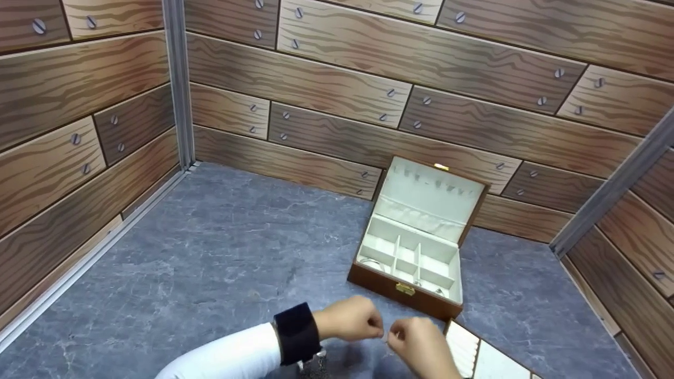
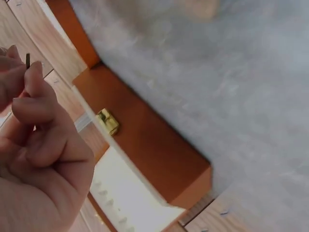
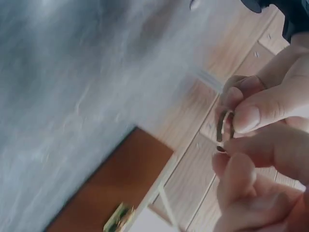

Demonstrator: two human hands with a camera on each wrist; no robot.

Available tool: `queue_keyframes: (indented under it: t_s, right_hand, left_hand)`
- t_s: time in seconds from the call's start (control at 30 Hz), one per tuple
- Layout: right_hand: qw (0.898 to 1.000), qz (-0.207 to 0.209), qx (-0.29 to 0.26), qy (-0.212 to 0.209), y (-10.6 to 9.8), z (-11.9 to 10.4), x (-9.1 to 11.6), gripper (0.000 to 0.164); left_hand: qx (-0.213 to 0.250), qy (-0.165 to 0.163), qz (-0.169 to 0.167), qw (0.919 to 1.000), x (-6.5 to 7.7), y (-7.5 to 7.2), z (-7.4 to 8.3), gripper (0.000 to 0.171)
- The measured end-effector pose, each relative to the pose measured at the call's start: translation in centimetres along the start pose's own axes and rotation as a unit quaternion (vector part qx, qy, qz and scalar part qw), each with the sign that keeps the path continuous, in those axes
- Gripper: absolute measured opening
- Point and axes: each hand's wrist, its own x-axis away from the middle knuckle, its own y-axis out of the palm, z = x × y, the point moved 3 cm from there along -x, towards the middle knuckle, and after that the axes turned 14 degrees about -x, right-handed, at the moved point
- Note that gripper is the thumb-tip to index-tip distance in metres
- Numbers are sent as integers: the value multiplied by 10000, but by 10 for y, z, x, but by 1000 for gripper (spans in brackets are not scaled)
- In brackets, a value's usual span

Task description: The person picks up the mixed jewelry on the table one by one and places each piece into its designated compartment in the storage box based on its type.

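Observation:
Both hands meet in front of the jewellery box (image 1: 405, 300). My left hand (image 1: 350, 318), below a black wrist strap, pinches a small ring-shaped metal piece (image 3: 226, 126) between thumb and fingers. From the other side, the fingertips of my right hand (image 1: 421, 342) pinch the piece's lower end. Only a dark sliver of it shows in the left wrist view, between the fingertips of the left hand (image 2: 43, 150). The brown box has its lid (image 1: 429, 195) raised, showing a pale lining and divided compartments. A bangle (image 1: 373, 261) lies in its front left compartment.
Small shiny pieces (image 1: 439, 291) sit in the box's front right compartment. A pale-lined tray (image 1: 503, 363) with ring rolls lies right of my right hand. Below the left wrist is a silvery item (image 1: 314, 365), partly hidden. Wood-patterned walls (image 1: 337, 68) enclose the grey table (image 1: 210, 252).

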Motion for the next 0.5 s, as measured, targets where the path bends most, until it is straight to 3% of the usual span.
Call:
queue_keyframes:
  t_s: [0.13,0.27,0.37,0.5]
  right_hand:
    - [9986,-26,-347,387,-15,10,1,10]
    - [9932,-167,-573,998,-26,23,6,11]
    - [9900,-100,-463,1329,-34,33,13,10]
    - [9900,170,-125,1395,-43,43,22,9]
  left_hand:
    - [-130,199,275,9993,-11,-5,11,11]
    - [85,284,388,9988,-21,0,21,12]
    - [137,387,404,9983,-29,6,30,12]
    - [-21,463,271,9986,-41,17,43,13]
